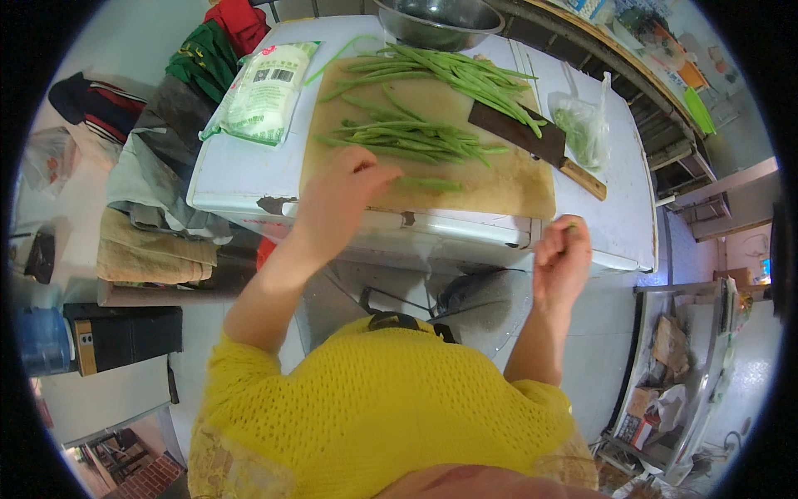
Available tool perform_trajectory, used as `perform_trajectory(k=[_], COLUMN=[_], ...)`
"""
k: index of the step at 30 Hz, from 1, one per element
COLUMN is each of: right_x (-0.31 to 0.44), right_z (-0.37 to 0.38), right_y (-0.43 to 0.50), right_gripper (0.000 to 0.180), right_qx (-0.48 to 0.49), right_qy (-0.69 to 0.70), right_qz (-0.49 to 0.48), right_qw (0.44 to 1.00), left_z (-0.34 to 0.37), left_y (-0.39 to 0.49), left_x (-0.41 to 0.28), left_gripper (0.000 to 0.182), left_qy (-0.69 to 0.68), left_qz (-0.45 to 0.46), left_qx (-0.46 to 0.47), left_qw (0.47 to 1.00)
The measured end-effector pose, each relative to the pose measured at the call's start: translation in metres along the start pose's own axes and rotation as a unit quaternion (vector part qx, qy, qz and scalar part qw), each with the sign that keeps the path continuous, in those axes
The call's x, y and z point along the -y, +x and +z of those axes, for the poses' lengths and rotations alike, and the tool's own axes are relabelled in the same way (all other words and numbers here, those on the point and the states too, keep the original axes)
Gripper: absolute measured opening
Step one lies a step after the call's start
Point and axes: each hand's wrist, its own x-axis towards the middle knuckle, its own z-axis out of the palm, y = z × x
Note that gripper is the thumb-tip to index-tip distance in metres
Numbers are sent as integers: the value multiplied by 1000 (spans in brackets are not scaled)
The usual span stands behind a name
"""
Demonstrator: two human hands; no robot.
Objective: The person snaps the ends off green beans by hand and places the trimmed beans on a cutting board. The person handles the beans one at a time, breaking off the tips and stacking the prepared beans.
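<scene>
My left hand (341, 198) is over the near left part of a wooden cutting board (505, 192), its fingers at the end of a green bean (431, 183); blur hides whether it grips the bean. Off the board's near right corner, my right hand (563, 251) is curled with a small green bit (572, 228) at its fingertips. A pile of green beans (405, 138) lies mid-board, and a larger pile (449, 68) lies behind it. A cleaver (517, 132) rests across the board's right edge, its wooden handle towards me, with bean ends over its blade.
A white-and-green printed bag (268, 93) lies left of the board. Behind the board stands a metal bowl (439, 25). A clear plastic bag with green contents (580, 128) sits on the right of the white table (623, 212). Folded clothes (156, 246) are piled at left.
</scene>
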Motion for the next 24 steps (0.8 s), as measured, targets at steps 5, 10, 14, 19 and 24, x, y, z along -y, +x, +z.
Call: perform_trajectory(k=[5,10,14,19,24], right_x=[12,-1,-4,-16,-35], right_z=[-23,-21,-20,-9,16], right_y=[7,-4,-2,-6,-24], right_gripper=[13,12,16,25,17], right_qx=[-73,-9,15,16,130], right_qy=[148,194,242,188,63], right_qz=[23,96,120,155,231], right_qw=[986,976,963,970,962], left_z=[14,36,20,20,21], left_y=[46,72,110,147,145], left_x=[25,29,54,67,58], left_gripper=[31,26,19,20,24], left_qy=[142,74,158,232,302], left_qz=[128,116,138,95,94], left_qx=[-35,-116,-64,130,92], left_qw=[981,984,976,959,944])
